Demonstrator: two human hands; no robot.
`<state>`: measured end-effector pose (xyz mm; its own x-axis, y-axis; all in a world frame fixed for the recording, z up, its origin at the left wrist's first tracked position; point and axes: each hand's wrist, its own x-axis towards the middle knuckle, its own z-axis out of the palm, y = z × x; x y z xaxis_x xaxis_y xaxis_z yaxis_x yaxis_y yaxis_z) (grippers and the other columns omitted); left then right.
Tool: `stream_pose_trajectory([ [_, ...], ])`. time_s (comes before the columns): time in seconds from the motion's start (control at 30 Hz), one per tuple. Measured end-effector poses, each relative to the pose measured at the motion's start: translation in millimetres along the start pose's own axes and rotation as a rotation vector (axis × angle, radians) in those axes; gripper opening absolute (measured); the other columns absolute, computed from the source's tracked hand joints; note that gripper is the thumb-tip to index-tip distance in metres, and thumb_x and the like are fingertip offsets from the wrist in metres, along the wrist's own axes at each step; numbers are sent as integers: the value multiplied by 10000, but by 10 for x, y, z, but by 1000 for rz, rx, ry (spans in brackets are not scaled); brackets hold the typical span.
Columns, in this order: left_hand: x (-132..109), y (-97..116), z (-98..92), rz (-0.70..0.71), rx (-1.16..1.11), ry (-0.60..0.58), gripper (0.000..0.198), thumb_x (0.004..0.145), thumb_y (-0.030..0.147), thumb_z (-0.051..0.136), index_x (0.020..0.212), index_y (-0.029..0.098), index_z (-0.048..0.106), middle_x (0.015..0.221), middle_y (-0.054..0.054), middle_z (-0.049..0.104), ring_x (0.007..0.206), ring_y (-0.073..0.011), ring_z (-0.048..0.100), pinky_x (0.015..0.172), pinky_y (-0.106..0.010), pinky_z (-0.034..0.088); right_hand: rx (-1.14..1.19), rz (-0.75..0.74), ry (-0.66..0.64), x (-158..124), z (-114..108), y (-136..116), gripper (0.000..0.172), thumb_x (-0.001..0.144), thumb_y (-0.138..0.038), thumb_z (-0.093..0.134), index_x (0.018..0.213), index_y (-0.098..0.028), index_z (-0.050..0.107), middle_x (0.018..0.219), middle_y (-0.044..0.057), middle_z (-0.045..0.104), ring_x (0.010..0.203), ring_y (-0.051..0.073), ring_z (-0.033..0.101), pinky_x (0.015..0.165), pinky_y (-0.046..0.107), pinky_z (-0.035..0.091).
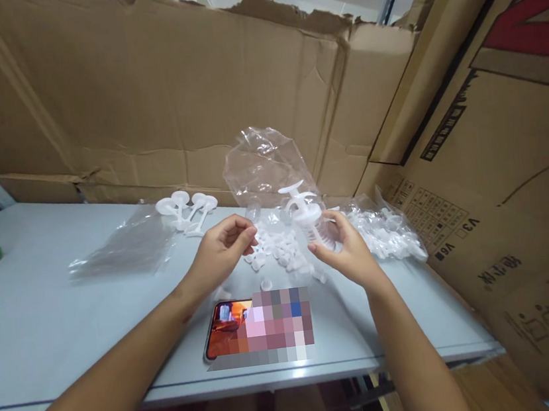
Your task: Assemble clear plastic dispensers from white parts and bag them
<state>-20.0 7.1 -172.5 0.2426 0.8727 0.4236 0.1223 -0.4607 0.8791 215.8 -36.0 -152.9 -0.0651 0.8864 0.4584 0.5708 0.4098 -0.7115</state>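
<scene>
Table: the pale table (44,327) runs below both your forearms, its front edge nearest you.
Phone: the phone (224,335) lies on the table between your forearms, its right part blurred out by blocks.
Loose cap: one small white cap (266,285) sits just beyond the phone, apart from your fingers.
Left hand: your left hand (233,242) is curled, thumb drawn to the fingers, raised over the table; you show nothing in it, though I cannot tell whether a tiny piece is pinched there.
Right hand: your right hand (342,247) grasps the clear barrel of the plastic syringe (309,218), thumb on the near side and fingers around the right.
Syringe axis: its length slants, the white handle pointing up and a little toward your left, the ribbed barrel running down into your right palm.
Left hand to syringe: the syringe is to the right of your left hand, across a gap, not touching; your right hand is the nearer one, already on it.
White pieces: a heap of white pieces (282,244) lies between your hands, below the handle's level in view.
Parts bag: to the right of your right hand, a clear parts bag (395,234) holds more white pieces.
Plungers: white plungers (192,209) lie far left, beside a flat bag (122,247).
Cardboard: the cardboard (142,102) stands behind everything.
</scene>
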Motion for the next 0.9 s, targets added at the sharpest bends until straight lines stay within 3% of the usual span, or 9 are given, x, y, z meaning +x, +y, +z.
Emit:
stream_pose_trajectory([
  [0.13, -29, -60, 5, 62, 445, -375, 174, 822, 354, 549, 908, 221, 620, 888, -3, 646, 742, -155, 585, 697, -289, 459, -66, 3, 104, 26, -67, 41, 465, 705, -320, 670, 1105, -227, 450, 1107, 70, 579, 995, 240, 571, 840, 348, 435],
  [0.2, -53, -67, 30, 142, 624, -494, 186, 804, 334, 570, 947, 232, 632, 988, -17, 643, 857, -187, 589, 775, -316, 452, -93, 8, 140, 35, -88, 63, 453, 703, -332, 670, 1089, -230, 455, 1091, 67, 585, 993, 244, 569, 840, 354, 432],
  [0.37, -72, -78, 72, 279, 849, -520, 158, 798, 275, 585, 934, 220, 643, 1172, -67, 584, 1100, -255, 511, 924, -377, 398, -129, 27, 154, 36, -74, 90, 430, 714, -342, 658, 1080, -235, 459, 1071, 59, 594, 969, 238, 577, 835, 353, 430],
  [0.67, -60, -196, 63, 129, 811, -615, 261, 882, 310, 439, 1034, 195, 618, 1021, -85, 614, 939, -235, 580, 833, -349, 431, -143, 26, 88, 42, -20, 87, 455, 719, -353, 650, 1113, -230, 456, 1109, 72, 594, 999, 251, 575, 834, 357, 435],
  [0.9, -49, -256, 85, 182, 690, -724, 278, 912, 301, 381, 925, 204, 641, 965, -64, 594, 870, -194, 577, 793, -298, 422, -136, 66, 53, 31, -38, 76, 429, 726, -400, 645, 1092, -227, 502, 1124, 73, 605, 998, 249, 579, 845, 365, 441],
])
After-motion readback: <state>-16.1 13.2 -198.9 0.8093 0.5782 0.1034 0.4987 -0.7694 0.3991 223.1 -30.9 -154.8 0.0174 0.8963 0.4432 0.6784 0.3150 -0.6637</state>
